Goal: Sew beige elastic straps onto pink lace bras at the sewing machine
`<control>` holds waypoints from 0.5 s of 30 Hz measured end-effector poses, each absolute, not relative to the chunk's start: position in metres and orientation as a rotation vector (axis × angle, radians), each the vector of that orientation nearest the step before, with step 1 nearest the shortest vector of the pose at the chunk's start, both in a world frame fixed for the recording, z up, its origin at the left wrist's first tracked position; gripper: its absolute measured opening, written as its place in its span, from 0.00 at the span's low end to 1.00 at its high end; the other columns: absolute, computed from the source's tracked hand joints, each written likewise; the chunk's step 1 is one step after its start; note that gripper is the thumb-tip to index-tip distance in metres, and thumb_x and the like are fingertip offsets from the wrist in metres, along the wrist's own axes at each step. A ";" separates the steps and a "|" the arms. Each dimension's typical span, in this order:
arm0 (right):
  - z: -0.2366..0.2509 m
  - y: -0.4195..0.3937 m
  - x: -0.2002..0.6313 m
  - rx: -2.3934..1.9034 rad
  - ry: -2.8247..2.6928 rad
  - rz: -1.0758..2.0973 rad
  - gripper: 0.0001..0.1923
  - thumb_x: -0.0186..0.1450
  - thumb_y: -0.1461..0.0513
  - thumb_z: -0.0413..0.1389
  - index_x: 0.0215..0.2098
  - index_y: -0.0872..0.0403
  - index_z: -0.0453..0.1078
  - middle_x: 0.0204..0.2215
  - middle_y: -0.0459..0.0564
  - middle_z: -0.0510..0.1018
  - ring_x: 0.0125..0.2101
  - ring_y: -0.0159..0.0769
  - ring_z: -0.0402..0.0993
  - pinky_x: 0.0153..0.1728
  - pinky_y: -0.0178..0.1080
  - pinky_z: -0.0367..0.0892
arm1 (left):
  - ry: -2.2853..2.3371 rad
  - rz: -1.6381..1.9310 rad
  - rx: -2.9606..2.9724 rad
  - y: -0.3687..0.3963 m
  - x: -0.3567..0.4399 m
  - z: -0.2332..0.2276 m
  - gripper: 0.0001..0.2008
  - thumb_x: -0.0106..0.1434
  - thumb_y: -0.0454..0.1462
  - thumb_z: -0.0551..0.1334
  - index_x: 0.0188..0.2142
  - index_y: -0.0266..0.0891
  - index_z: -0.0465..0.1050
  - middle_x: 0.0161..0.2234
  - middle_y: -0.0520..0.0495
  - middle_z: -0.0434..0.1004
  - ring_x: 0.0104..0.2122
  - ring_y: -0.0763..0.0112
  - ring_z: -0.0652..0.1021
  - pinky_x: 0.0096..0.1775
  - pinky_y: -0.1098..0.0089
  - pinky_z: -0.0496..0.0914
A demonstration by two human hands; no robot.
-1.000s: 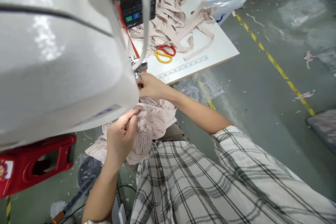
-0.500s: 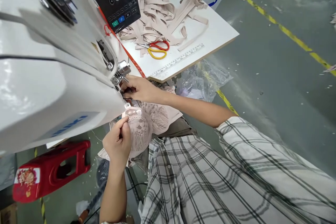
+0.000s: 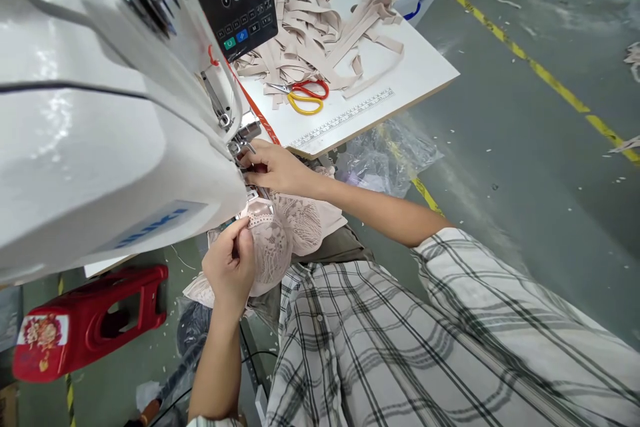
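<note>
Lace bra cup [image 3: 273, 247], pale pink, sits just under the sewing machine [image 3: 100, 113] head, over the lap. Left hand [image 3: 231, 268] fingers pinch its near edge, thumb and forefinger closed on the lace. Right hand [image 3: 273, 167] fingers curl at the presser foot [image 3: 243, 137], pressing the fabric's far edge; exact grip hidden by the machine. Beyond: white table [image 3: 425, 70] with scissors [image 3: 303, 95], red and yellow handles, beside a heap of beige strips [image 3: 320, 33]. Red stool [image 3: 85, 320] on floor, left
</note>
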State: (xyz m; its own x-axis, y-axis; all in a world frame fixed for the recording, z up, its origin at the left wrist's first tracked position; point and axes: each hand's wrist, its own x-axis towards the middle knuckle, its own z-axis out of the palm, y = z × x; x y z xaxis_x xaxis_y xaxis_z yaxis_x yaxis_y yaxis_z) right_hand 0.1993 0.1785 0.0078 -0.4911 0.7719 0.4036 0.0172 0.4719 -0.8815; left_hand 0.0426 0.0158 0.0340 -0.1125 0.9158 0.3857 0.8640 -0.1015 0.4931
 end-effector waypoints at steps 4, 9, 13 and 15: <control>0.009 0.178 0.200 -0.668 -1.843 1.096 0.03 0.61 0.63 0.56 0.31 0.56 0.70 0.41 0.50 0.73 0.42 0.35 0.67 0.44 0.37 0.64 | 2.160 1.035 1.953 0.015 0.038 0.026 0.12 0.68 0.40 0.60 0.47 0.38 0.76 0.37 0.46 0.81 0.34 0.70 0.79 0.37 0.72 0.71; 0.011 0.172 0.200 -0.696 -1.815 1.106 0.04 0.61 0.62 0.56 0.30 0.55 0.71 0.41 0.50 0.75 0.42 0.35 0.68 0.43 0.37 0.65 | 2.101 1.161 2.315 0.011 0.052 0.026 0.13 0.66 0.39 0.63 0.48 0.35 0.73 0.44 0.36 0.79 0.47 0.58 0.77 0.51 0.59 0.68; 0.013 0.165 0.199 -0.753 -1.773 1.146 0.06 0.60 0.62 0.56 0.31 0.57 0.72 0.44 0.52 0.76 0.37 0.34 0.69 0.36 0.35 0.65 | 2.018 1.001 2.504 0.004 0.079 0.031 0.22 0.66 0.41 0.63 0.57 0.34 0.70 0.52 0.32 0.76 0.53 0.53 0.74 0.56 0.57 0.64; 0.014 0.163 0.198 -0.761 -1.762 1.144 0.07 0.60 0.61 0.56 0.32 0.58 0.72 0.44 0.53 0.76 0.35 0.33 0.70 0.34 0.35 0.65 | 2.064 0.846 2.470 0.001 0.089 0.033 0.26 0.67 0.43 0.62 0.61 0.32 0.67 0.55 0.30 0.73 0.55 0.51 0.71 0.57 0.55 0.62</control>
